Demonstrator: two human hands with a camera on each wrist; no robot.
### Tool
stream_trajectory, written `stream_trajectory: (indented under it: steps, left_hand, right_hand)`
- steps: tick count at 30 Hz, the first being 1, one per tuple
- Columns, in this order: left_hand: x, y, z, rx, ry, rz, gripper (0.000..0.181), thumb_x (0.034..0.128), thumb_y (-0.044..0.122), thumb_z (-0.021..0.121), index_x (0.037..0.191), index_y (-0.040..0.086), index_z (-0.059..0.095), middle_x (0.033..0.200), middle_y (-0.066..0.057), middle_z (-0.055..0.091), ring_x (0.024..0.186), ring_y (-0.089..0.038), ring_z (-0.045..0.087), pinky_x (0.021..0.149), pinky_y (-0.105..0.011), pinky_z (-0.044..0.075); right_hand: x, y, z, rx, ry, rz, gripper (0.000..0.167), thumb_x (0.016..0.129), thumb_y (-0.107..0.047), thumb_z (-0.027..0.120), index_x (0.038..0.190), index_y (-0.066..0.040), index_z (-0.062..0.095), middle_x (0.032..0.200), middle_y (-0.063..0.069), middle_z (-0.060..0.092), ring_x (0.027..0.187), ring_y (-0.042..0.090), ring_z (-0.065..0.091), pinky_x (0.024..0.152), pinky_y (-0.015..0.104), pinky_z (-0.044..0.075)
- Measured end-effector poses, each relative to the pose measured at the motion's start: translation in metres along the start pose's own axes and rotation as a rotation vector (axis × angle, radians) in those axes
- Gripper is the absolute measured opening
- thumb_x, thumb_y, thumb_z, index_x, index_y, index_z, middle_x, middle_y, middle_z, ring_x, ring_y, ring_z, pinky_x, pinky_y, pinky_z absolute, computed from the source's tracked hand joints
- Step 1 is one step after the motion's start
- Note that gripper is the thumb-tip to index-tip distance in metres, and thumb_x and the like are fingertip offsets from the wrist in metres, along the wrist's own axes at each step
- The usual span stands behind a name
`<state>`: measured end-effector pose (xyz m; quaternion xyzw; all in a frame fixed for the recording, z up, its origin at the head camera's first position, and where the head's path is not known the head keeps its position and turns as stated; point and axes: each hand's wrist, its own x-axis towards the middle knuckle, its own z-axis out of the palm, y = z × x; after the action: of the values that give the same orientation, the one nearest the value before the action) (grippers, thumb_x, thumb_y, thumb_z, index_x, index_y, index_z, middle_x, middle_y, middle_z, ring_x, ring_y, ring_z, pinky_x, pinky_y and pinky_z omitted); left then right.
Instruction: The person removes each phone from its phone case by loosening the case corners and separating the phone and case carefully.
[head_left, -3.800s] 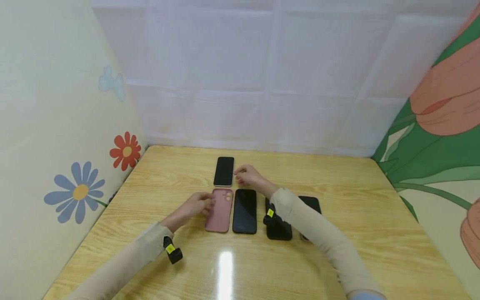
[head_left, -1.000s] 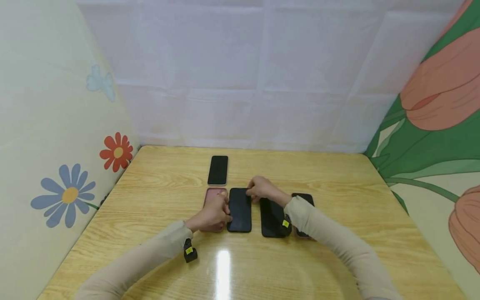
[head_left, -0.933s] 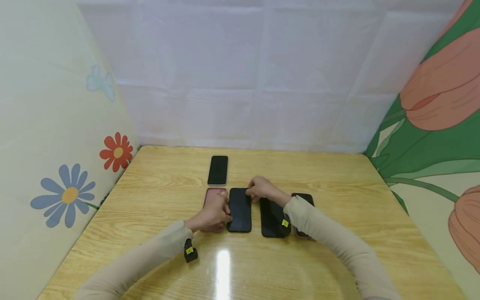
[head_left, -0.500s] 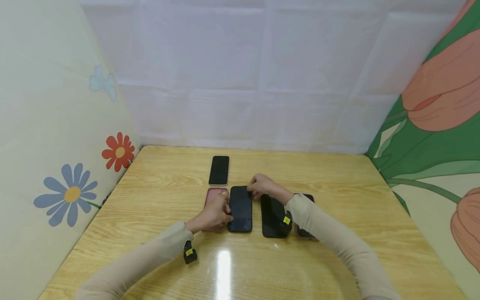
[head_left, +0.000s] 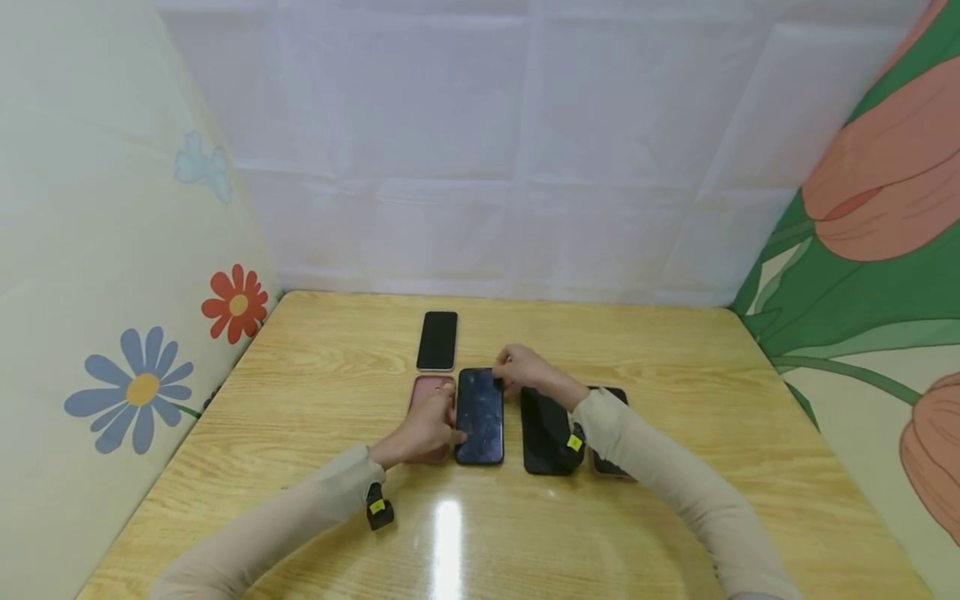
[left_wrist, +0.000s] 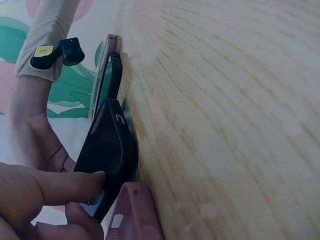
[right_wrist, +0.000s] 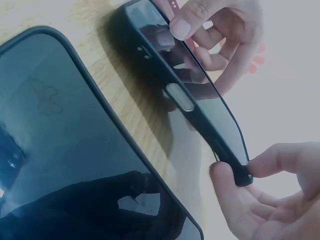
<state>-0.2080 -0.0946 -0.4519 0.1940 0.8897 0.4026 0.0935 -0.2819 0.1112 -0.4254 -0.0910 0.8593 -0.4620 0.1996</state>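
Observation:
Tilted up at its far end, a smartphone in a black case (head_left: 480, 417) lies between my two hands. At its far right corner, my right hand (head_left: 525, 371) pinches the case with thumb and index finger, as the right wrist view shows of that hand (right_wrist: 270, 200). My left hand (head_left: 427, 429) holds the near left side, its thumb on the screen edge and other fingers curled by the side. Under that hand lies a pink phone case (head_left: 430, 387), partly hidden. In the left wrist view the phone's near end (left_wrist: 122, 145) stays low over the table.
Another black phone (head_left: 543, 433) lies to the right, partly under my right forearm. Beyond it is a further phone (head_left: 609, 468), mostly covered by the sleeve. A phone with a light rim (head_left: 437, 342) lies farther back on the wooden table (head_left: 360, 333).
Both hands have come from beside the pink case and far phone to the middle phone. Over the last half second its far end has risen in my right hand's pinch.

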Motion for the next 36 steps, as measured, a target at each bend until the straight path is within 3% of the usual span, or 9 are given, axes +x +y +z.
stream_trajectory:
  steps: [6, 12, 16, 20, 25, 33, 36]
  left_hand:
    - [0.001, -0.003, -0.004, 0.001, -0.031, -0.041, 0.057, 0.0748, 0.003, 0.085, 0.123, 0.0, 0.056, 0.087, -0.006, 0.057, 0.075, -0.02, 0.052, 0.063, -0.034, 0.044]
    - [0.002, -0.001, -0.006, -0.002, -0.027, -0.064, 0.056, 0.0748, 0.007, 0.087, 0.121, -0.004, 0.056, 0.091, -0.007, 0.06, 0.08, -0.019, 0.054, 0.07, -0.036, 0.048]
    - [0.002, 0.0, -0.008, -0.035, -0.013, -0.025, 0.035, 0.085, 0.013, 0.08, 0.107, -0.004, 0.058, 0.082, -0.005, 0.06, 0.072, -0.016, 0.054, 0.061, -0.031, 0.046]
    - [0.003, 0.001, -0.008, -0.048, 0.021, 0.018, 0.019, 0.096, 0.017, 0.067, 0.098, -0.001, 0.062, 0.08, -0.002, 0.058, 0.07, -0.013, 0.051, 0.061, -0.028, 0.042]
    - [0.004, -0.003, -0.007, -0.055, 0.05, 0.051, 0.021, 0.1016, 0.017, 0.057, 0.099, -0.001, 0.066, 0.083, -0.002, 0.062, 0.074, -0.012, 0.053, 0.065, -0.029, 0.045]
    - [0.004, -0.009, -0.01, -0.154, 0.091, 0.116, 0.021, 0.1034, 0.012, 0.053, 0.102, -0.004, 0.066, 0.086, -0.006, 0.064, 0.076, -0.015, 0.052, 0.069, -0.032, 0.045]
    - [0.004, -0.009, -0.01, -0.189, 0.101, 0.094, 0.021, 0.1043, 0.013, 0.051, 0.107, -0.004, 0.062, 0.09, -0.009, 0.065, 0.08, -0.017, 0.055, 0.073, -0.034, 0.047]
  right_hand:
    - [-0.001, -0.001, 0.0, -0.017, 0.03, -0.033, 0.016, 0.095, -0.008, 0.057, 0.106, 0.004, 0.059, 0.091, 0.016, 0.064, 0.074, 0.028, 0.067, 0.065, 0.04, 0.059]
    - [-0.003, -0.001, -0.001, -0.007, 0.049, -0.057, 0.017, 0.095, -0.008, 0.059, 0.106, 0.004, 0.06, 0.088, 0.016, 0.067, 0.071, 0.029, 0.068, 0.064, 0.04, 0.059]
    - [-0.006, -0.002, -0.001, 0.008, 0.043, -0.074, 0.016, 0.095, -0.007, 0.059, 0.106, 0.004, 0.061, 0.091, 0.021, 0.068, 0.071, 0.032, 0.067, 0.064, 0.042, 0.059]
    - [-0.009, -0.006, 0.0, 0.024, 0.044, -0.094, 0.014, 0.095, -0.006, 0.059, 0.105, 0.004, 0.061, 0.088, 0.021, 0.067, 0.073, 0.038, 0.067, 0.065, 0.044, 0.059]
    - [-0.015, -0.01, 0.001, 0.058, 0.06, -0.131, 0.016, 0.093, -0.004, 0.059, 0.106, 0.006, 0.06, 0.087, 0.016, 0.067, 0.07, 0.037, 0.067, 0.066, 0.045, 0.059]
    - [-0.024, -0.018, 0.002, 0.041, 0.106, -0.213, 0.015, 0.09, 0.0, 0.062, 0.105, 0.004, 0.061, 0.091, 0.016, 0.067, 0.07, 0.03, 0.068, 0.068, 0.047, 0.058]
    - [-0.027, -0.02, 0.0, 0.049, 0.117, -0.229, 0.018, 0.091, 0.0, 0.061, 0.109, 0.004, 0.064, 0.093, 0.016, 0.066, 0.072, 0.029, 0.066, 0.069, 0.048, 0.058]
